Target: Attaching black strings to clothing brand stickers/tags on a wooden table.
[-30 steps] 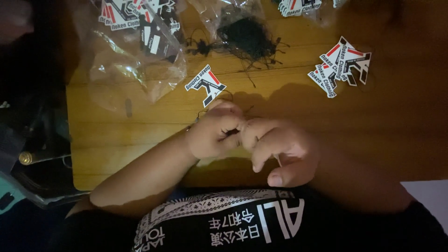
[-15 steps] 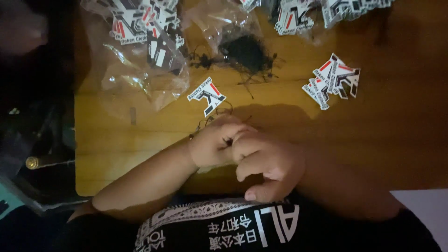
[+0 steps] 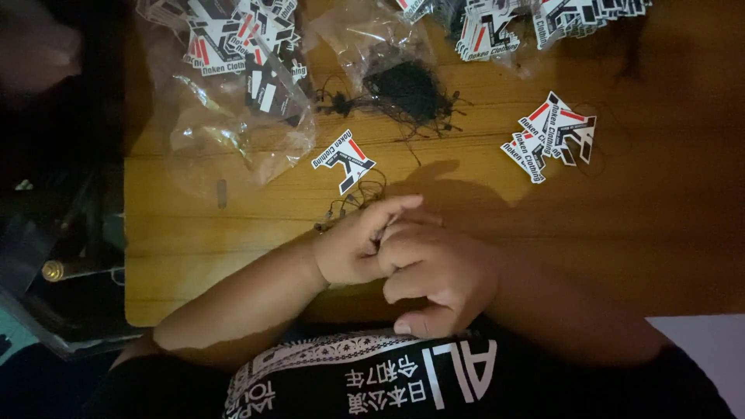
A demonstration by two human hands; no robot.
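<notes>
The person's left hand [image 3: 353,247] and right hand [image 3: 438,271] meet at the near edge of the wooden surface [image 3: 233,233], fingers curled and pressed against each other. Whether either grip is clamped on anything cannot be told: the fingers cover whatever lies between them, and the light is dim. Thin black strings [image 3: 353,202] lie in loops on the surface, touching the left fingertips, and just beyond them lies 1 tag [image 3: 344,161], printed in black, white and red.

Farther off sit a tangled heap of black strings [image 3: 407,89], a clear bag [image 3: 233,85] with more tags inside, a small pile of tags [image 3: 551,136] to the right, and another spread of tags [image 3: 535,19] at the top edge.

The risks seem to come from the thread and the light. A loose loop so close to the fingers could snag as the hands shift and drag the single tag with it. In this darkness black thread is hard to follow, so a loop could be missed or knotted. The hands work at the very edge, so anything small that slips from them could drop off the surface onto the lap.
</notes>
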